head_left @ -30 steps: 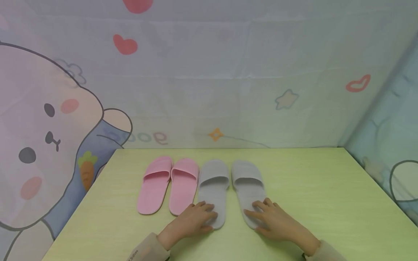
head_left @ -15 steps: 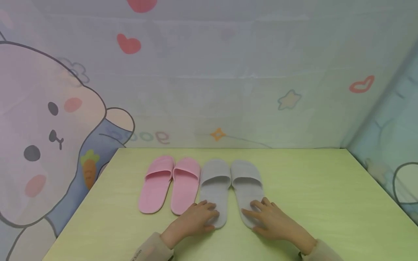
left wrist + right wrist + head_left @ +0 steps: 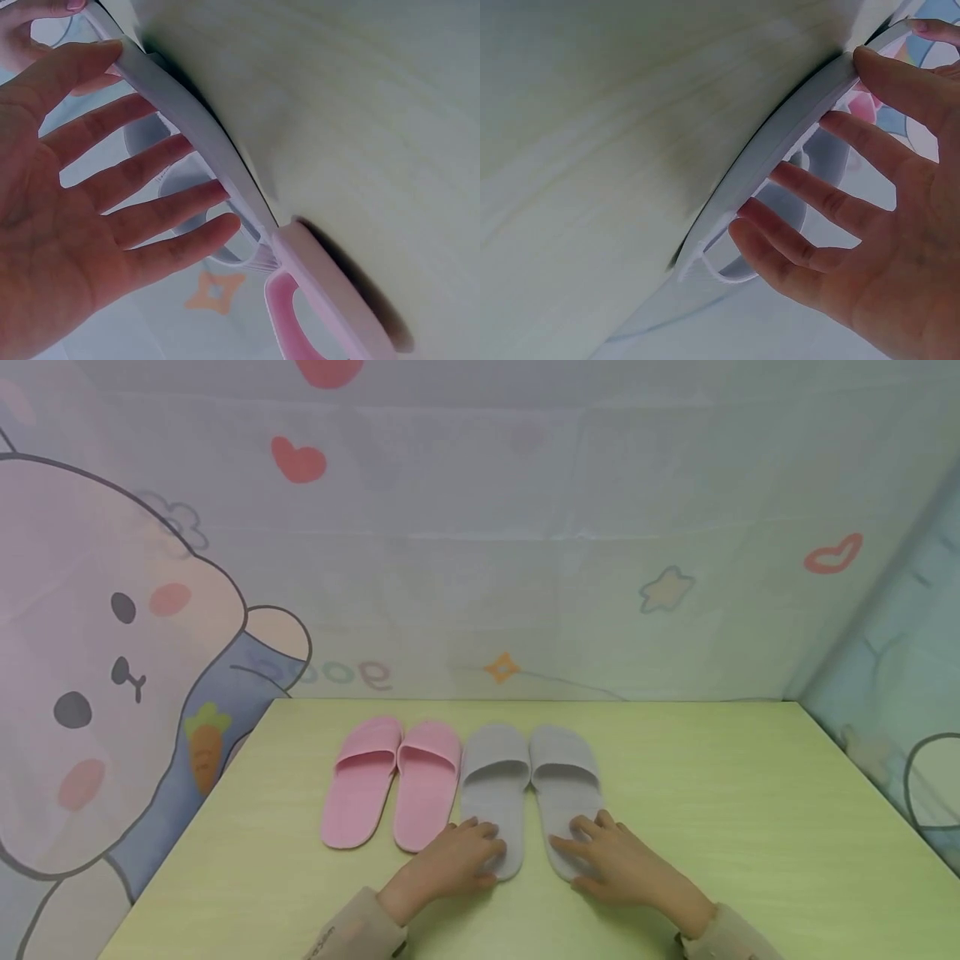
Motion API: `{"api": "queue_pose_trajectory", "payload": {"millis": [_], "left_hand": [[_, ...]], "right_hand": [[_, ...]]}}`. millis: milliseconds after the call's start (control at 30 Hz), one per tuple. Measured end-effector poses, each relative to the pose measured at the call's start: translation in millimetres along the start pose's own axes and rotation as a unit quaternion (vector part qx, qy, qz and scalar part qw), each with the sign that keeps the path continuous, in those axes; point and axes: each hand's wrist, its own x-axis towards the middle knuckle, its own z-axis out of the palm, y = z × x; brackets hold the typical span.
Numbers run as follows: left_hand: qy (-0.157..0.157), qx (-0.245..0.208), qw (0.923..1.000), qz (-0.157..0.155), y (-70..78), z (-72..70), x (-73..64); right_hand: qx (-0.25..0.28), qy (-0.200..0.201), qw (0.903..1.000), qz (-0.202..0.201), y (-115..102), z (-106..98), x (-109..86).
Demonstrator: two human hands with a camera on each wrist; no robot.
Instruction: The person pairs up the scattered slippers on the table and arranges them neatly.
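Two grey slippers lie side by side on the table, toes pointing away and straps touching. My left hand [image 3: 457, 860] rests on the heel part of the left grey slipper [image 3: 496, 743], its fingers spread and nearly straight. Over the rear of the right grey slipper [image 3: 562, 745] lies my right hand [image 3: 630, 870], spread in the same way. In both wrist views the fingertips touch the footbeds, and each thumb is at the sole's edge. A pink pair, the left pink slipper [image 3: 358, 810] and the right pink slipper [image 3: 424, 810], sits just left of the grey ones.
The light yellow-green table [image 3: 712, 793] extends to the right of the slippers. A printed cloth backdrop [image 3: 465, 568] stands behind the table, with a cartoon animal [image 3: 150, 635] at left. Another printed cloth [image 3: 922, 652] hangs along the right side.
My right hand has shifted the right grey slipper slightly left, and the narrow gap between the grey straps has closed. The left hand stays on its slipper. The head view has shifted slightly.
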Motion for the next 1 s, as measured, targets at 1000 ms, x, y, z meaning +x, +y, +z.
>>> {"api": "queue_pose_trajectory", "payload": {"millis": [1000], "left_hand": [[0.007,0.016,0.9997,0.015,-4.1,-0.1,6.0]], "right_hand": [[-0.009,-0.006,0.9999,0.012,-0.9,-4.6,9.8]]}}
